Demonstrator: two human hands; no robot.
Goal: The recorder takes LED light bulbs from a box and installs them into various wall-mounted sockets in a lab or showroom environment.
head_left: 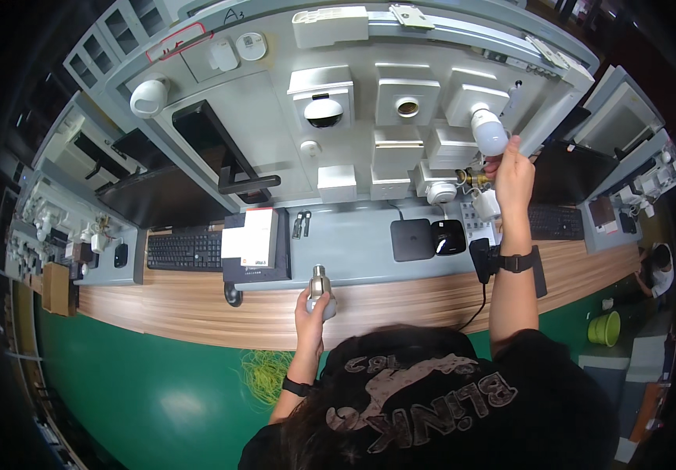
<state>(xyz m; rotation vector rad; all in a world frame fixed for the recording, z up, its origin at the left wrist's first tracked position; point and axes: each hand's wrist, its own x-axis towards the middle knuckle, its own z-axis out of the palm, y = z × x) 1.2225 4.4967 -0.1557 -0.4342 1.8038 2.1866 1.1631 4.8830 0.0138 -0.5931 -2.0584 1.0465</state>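
Observation:
In my left hand (pixel 309 319) is a light bulb (pixel 319 288), its metal screw base pointing up and the pale globe end down in my palm. My fingers wrap round it, above the front edge of the wooden desk. My right hand (pixel 512 174) reaches up at the right of the panel. Its fingers curl against the lower right side of a white light bulb (pixel 488 135), seated in a socket on a white mounting box (pixel 475 100). Part of those fingers is hidden behind the bulb. Left of that box, another box (pixel 386 92) carries a round socket with no bulb.
On the grey ledge stand a dark flat square box (pixel 412 240), a black glossy box (pixel 448 236) and a power strip (pixel 479 227). A black keyboard (pixel 184 251), white carton (pixel 259 237) and mouse (pixel 233 294) lie left. A white dome camera (pixel 322 110) hangs on the panel (pixel 283 149).

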